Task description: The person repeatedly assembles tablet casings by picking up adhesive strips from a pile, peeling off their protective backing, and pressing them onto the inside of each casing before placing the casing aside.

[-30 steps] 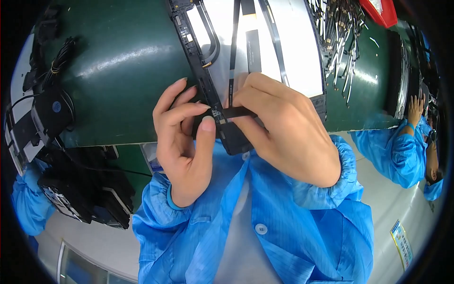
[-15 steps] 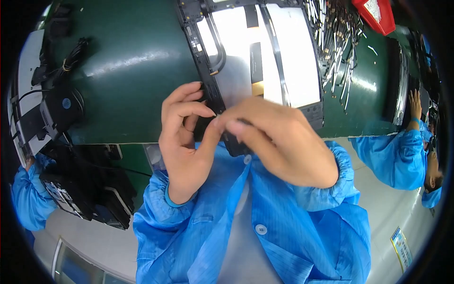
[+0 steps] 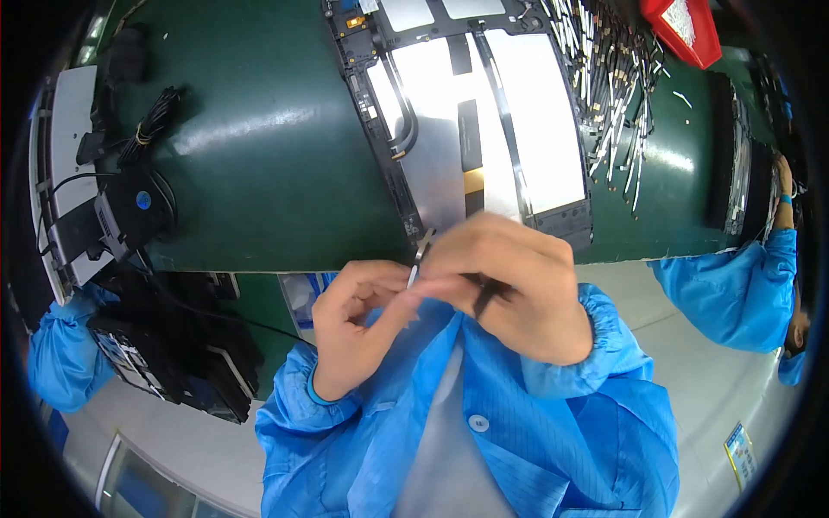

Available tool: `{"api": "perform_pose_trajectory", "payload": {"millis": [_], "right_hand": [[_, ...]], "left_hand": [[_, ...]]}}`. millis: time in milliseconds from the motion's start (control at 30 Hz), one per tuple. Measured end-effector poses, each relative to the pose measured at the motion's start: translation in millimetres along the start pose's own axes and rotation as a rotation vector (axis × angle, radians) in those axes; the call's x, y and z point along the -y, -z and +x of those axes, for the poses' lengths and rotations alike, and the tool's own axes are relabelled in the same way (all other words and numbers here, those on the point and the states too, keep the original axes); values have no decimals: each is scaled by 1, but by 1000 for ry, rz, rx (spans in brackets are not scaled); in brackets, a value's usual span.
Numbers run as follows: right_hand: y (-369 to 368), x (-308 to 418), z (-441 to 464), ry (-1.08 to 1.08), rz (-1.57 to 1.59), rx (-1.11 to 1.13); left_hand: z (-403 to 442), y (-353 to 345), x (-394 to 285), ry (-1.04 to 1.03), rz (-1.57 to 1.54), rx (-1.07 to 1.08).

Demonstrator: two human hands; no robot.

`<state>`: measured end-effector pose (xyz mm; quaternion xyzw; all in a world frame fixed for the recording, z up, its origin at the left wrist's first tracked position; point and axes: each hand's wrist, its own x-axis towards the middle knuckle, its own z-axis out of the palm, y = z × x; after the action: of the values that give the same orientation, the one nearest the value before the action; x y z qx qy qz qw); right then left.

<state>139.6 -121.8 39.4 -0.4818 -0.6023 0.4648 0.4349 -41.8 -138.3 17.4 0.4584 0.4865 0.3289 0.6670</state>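
Just in front of the table edge, my left hand (image 3: pixel 356 321) is closed, thumb and fingertips pinching a small thin white-and-dark strip (image 3: pixel 414 274). My right hand (image 3: pixel 522 289) meets it at the same strip, fingers closed and partly blurred. Something dark (image 3: pixel 490 296) shows inside the right palm; its kind is unclear. Beyond the hands lies a tablet-like device housing (image 3: pixel 442 177) with a black frame, silver panels and a black ribbon cable (image 3: pixel 509 129) running along it. My right hand covers part of the housing's near edge.
Many thin flex strips (image 3: pixel 617 112) are heaped right of the housing, near a red tray (image 3: pixel 704 39) of small white pieces. A black device on a stand (image 3: pixel 129 207) and a bundled cable (image 3: pixel 151 125) stand left. Co-workers' blue sleeves (image 3: pixel 730 289) show at both sides.
Both hands have moved down toward my body, away from the housing's near corner. A white strip now shows between my fingertips. The scene sits slightly lower in view.
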Motion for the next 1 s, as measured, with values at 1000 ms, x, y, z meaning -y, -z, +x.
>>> {"api": "perform_pose_trajectory", "payload": {"millis": [1000], "right_hand": [[132, 16, 32, -190, -538, -241]], "left_hand": [[92, 9, -36, -685, 483, 69]]}}
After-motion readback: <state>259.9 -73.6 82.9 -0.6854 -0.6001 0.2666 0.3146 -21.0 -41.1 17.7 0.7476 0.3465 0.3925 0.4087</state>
